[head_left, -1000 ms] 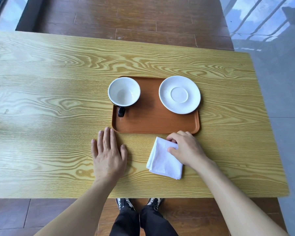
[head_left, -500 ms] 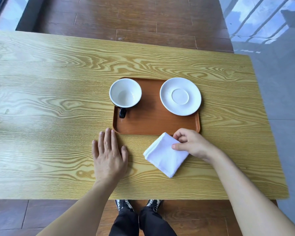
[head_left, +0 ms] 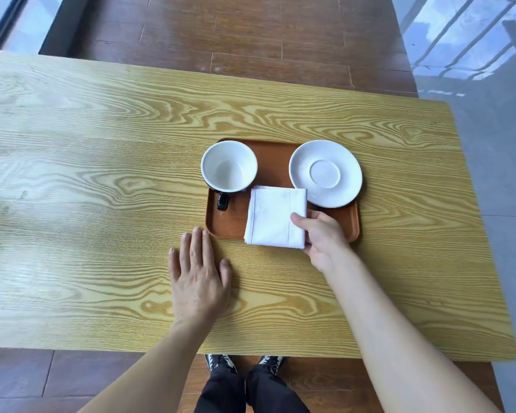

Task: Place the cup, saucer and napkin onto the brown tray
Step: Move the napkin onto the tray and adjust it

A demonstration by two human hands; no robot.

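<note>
The brown tray (head_left: 224,222) lies mid-table. On its left stands the cup (head_left: 228,166), white inside with a black handle toward me. The white saucer (head_left: 325,173) rests on the tray's right part, overhanging the far right rim. A folded white napkin (head_left: 276,216) spans the tray's front middle, its near edge over the front rim. My right hand (head_left: 322,236) pinches the napkin's right edge, thumb on top. My left hand (head_left: 198,275) lies flat on the table, fingers spread, just left of the tray's near left corner.
The yellow wood-grain table (head_left: 102,180) stretches wide to the left and behind the tray. Its right edge is near the saucer side, with grey tiles beyond. Dark wooden floor lies past the far edge, and my shoes show under the near edge.
My right hand has carried the napkin from the table in front of the tray up over the tray's front middle and squared it. The left hand has stayed flat.
</note>
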